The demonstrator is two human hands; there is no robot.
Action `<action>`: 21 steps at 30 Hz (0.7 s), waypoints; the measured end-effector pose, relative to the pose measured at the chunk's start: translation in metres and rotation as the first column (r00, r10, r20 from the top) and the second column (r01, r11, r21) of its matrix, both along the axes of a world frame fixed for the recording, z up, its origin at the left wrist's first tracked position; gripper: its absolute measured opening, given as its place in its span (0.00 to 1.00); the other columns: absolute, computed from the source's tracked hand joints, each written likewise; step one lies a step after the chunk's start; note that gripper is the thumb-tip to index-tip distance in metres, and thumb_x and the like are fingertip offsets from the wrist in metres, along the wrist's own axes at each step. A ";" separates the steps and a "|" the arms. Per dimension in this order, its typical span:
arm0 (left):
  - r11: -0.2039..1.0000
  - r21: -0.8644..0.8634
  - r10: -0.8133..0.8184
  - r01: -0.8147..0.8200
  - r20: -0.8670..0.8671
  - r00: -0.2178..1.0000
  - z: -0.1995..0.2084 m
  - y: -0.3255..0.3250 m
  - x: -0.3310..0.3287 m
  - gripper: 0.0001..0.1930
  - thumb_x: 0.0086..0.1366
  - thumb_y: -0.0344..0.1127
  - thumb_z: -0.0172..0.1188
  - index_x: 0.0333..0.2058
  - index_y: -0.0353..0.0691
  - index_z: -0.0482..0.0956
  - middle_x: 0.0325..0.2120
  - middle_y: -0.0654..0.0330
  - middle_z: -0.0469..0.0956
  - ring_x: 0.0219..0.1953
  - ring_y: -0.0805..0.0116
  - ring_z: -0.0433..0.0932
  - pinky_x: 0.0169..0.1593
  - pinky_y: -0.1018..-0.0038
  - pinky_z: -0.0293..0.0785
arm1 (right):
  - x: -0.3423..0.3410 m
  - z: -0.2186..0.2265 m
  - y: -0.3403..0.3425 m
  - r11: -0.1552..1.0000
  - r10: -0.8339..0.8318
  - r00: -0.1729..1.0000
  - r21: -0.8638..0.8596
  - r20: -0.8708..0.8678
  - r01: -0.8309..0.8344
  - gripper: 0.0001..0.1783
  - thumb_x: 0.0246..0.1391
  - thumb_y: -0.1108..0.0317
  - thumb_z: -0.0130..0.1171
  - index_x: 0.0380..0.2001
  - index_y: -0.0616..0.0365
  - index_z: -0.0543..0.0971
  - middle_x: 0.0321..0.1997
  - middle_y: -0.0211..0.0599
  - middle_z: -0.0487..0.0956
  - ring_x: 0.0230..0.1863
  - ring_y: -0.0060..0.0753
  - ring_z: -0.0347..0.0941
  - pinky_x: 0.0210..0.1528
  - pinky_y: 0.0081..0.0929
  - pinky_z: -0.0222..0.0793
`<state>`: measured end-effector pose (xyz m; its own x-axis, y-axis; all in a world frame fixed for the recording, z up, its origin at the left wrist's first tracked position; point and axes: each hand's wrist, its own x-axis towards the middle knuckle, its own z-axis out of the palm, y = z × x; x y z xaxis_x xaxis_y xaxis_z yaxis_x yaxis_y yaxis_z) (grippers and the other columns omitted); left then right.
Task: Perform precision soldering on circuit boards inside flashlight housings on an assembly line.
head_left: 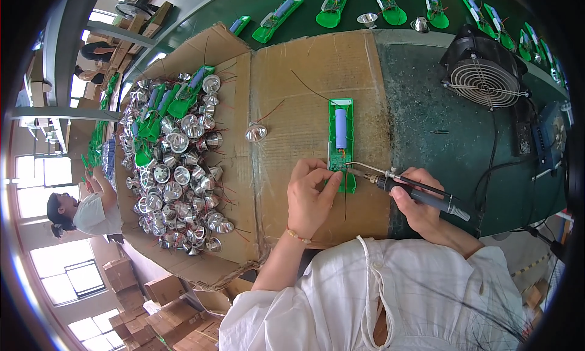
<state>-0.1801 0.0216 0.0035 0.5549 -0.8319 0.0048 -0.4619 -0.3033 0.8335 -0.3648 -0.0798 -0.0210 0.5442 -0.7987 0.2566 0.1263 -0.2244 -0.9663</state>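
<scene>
A green plastic housing (333, 124) lies on the cardboard in front of me, with a purple cylindrical battery (340, 129) and a small green circuit board (339, 161) in it. Thin black wires stick out at both ends. My left hand (309, 195) is closed, thumb and fingertips pinched together at the board's lower left edge; what they hold is hidden. Wrapped in my right hand (419, 206) is a soldering iron (420, 197) with a thin curved metal tube along it. Its tip points at the board, close to my left fingertips.
On the left, a cardboard box (241, 101) holds many silvery reflector cups (177, 142) and several green housings. One loose reflector (256, 131) lies on the cardboard. A black fan (484, 77) stands at the right. More green housings (332, 10) line the far bench. Another person (91, 211) works at left.
</scene>
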 end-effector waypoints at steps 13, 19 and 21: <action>1.000 -0.015 0.009 -0.008 0.080 0.997 -0.006 0.000 0.001 0.06 0.54 0.31 0.63 0.24 0.34 0.79 0.30 0.59 0.71 0.24 0.71 0.70 0.25 0.77 0.66 | -0.002 0.008 0.001 1.000 -0.028 0.999 0.000 -0.015 0.028 0.07 0.49 0.72 0.59 0.28 0.64 0.72 0.20 0.33 0.74 0.19 0.17 0.68 0.20 0.17 0.63; 1.000 0.000 0.018 -0.018 0.067 0.998 -0.006 -0.002 0.002 0.06 0.53 0.32 0.63 0.24 0.34 0.80 0.29 0.59 0.71 0.24 0.70 0.69 0.25 0.77 0.66 | -0.002 0.004 -0.002 0.998 -0.064 0.998 0.017 -0.010 0.064 0.08 0.50 0.71 0.59 0.29 0.64 0.72 0.21 0.33 0.74 0.21 0.18 0.68 0.23 0.17 0.64; 1.000 0.002 0.016 -0.017 0.067 0.998 -0.005 -0.003 0.002 0.06 0.53 0.32 0.63 0.24 0.34 0.80 0.29 0.59 0.71 0.24 0.70 0.69 0.25 0.77 0.66 | -0.006 0.007 -0.004 0.998 -0.036 0.999 0.040 -0.032 0.037 0.09 0.51 0.70 0.57 0.30 0.65 0.71 0.23 0.36 0.74 0.24 0.20 0.68 0.26 0.19 0.64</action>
